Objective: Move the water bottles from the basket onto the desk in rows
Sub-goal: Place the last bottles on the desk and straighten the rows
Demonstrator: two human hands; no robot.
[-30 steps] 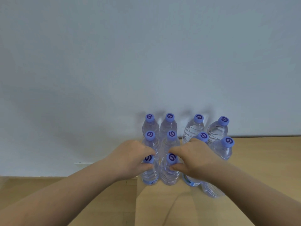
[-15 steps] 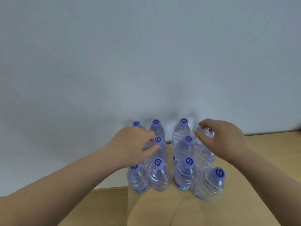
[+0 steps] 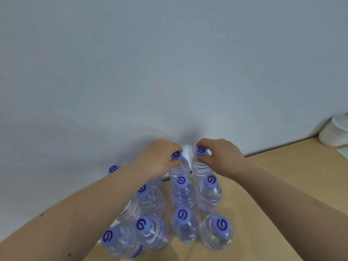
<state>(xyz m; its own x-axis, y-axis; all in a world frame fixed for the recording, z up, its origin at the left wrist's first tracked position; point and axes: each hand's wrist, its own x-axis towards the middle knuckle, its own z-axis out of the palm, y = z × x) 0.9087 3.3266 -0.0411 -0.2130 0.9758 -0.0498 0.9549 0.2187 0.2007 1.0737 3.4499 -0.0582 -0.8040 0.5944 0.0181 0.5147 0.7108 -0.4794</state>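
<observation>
Several clear water bottles with purple caps stand upright in rows on the light wooden desk (image 3: 273, 185), close to the wall. My left hand (image 3: 158, 159) pinches the neck of a back-row bottle (image 3: 178, 166), just under its cap. My right hand (image 3: 220, 157) grips the neck of the back-row bottle beside it (image 3: 200, 166) the same way. Nearer bottles stand in front, such as one at the front right (image 3: 216, 232) and one at the front left (image 3: 120, 242). My left forearm hides part of the left column. No basket is in view.
A pale grey wall (image 3: 169, 63) rises directly behind the bottles. A white crumpled object (image 3: 335, 130) sits at the far right of the desk against the wall. The desk's left edge runs just beside the left column of bottles.
Both hands left the front bottles and reached to the back row, where each now grips a bottle neck. The view has shifted closer and the bottles appear larger.
</observation>
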